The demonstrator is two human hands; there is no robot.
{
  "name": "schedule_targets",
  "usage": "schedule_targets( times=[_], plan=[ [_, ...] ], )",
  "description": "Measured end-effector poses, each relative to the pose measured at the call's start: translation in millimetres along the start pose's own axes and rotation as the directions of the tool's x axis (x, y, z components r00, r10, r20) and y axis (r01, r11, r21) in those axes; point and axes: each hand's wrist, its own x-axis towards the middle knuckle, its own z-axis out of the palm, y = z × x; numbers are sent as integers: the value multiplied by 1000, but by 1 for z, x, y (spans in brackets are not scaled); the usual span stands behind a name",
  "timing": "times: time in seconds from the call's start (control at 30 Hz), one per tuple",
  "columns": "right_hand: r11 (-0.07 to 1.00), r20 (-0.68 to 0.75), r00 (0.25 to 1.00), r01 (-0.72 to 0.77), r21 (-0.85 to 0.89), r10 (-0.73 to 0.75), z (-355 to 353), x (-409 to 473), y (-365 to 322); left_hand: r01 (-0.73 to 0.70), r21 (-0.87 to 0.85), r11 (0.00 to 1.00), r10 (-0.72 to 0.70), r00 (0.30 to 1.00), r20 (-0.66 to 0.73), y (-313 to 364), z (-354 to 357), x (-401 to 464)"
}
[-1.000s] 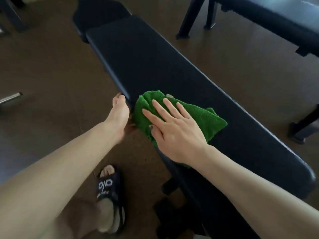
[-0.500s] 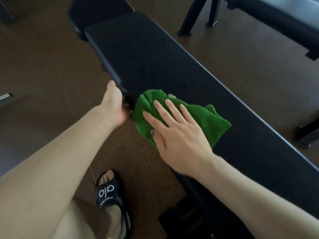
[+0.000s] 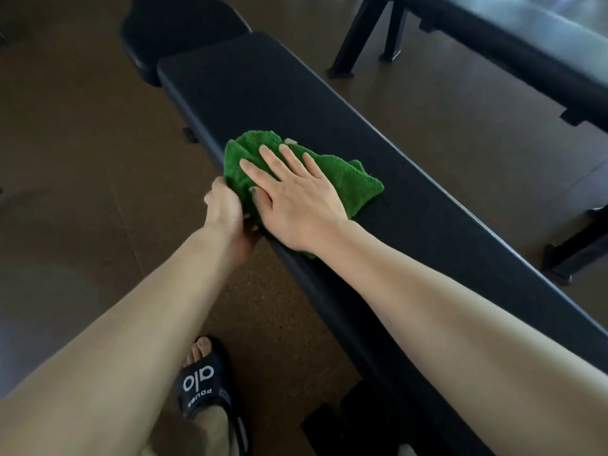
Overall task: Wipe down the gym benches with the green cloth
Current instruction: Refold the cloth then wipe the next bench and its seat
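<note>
Green cloth (image 3: pixel 332 179): terry, crumpled, lying on the near-left edge of the bench pad, its left part draped over that edge. Long axis runs roughly from upper left to lower right, across the pad at a slant.

Right hand (image 3: pixel 296 205): flat on the cloth, palm down, fingers straight and spread, pointing up-left; it covers the cloth's middle.

Left hand (image 3: pixel 227 209): at the pad's left edge, touching the cloth's overhanging part, fingers curled under; whether they pinch the cloth or the pad edge cannot be told.

Bench (image 3: pixel 329 103): black padded, flat; long axis from upper left to lower right of the view, far end pointing away. Both forearms cross its near half.

Seat pad (image 3: pixel 177 31): black, rounded, just beyond the bench's far end.

Second bench (image 3: pixel 513 37): black, upper right, well apart, with angled legs (image 3: pixel 352 41) on the floor.

Floor (image 3: pixel 82 143): brown.

Slide sandal (image 3: pixel 204 383): black with white lettering, on a foot, left of the bench, near bottom.

Bench foot (image 3: pixel 575 255): black, at right edge.
</note>
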Motion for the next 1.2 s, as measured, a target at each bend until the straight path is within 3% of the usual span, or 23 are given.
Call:
schedule_targets(
  times=[0.1, 0.2, 0.3, 0.47, 0.6, 0.7, 0.8, 0.9, 1.03, 1.2],
  plan=[
    [1000, -37, 999, -13, 5, 13, 3, -73, 2, -4, -126, 992, -11, 993, -120, -19, 5, 14],
    [999, 19, 999, -51, 19, 51, 1, -130, 13, -66, -85, 994, 46, 974, -222, -25, 24, -2],
    [998, -6, 998, -66, 17, 66, -2, -106, 23, -147, -26, 989, 134, 951, -277, -31, 37, -9],
    [992, -11, 992, -125, 9, 125, -10, -22, 67, -110, -26, 994, 98, 955, -281, -27, 33, -6],
    [953, -4, 953, -303, 17, 303, -19, -10, 110, -120, 3, 993, 117, 962, -247, -28, 31, -8],
    [914, -27, 915, -402, 47, 403, -14, -35, 98, -130, 53, 990, 140, 954, -265, -29, 34, -12],
    [944, -93, 940, -328, 31, 330, -2, -102, 56, -165, 68, 984, 178, 935, -306, -30, 43, -21],
    [963, -22, 963, -269, 26, 269, -1, -153, 36, -184, 29, 983, 182, 916, -358, -27, 49, -23],
    [963, -42, 963, -268, 10, 268, -7, -113, 72, -213, -6, 977, 191, 891, -411, -24, 56, -21],
    [904, -45, 903, -423, 65, 427, -18, -25, 126, -222, 63, 973, 227, 864, -450, -27, 58, -20]
  ],
)
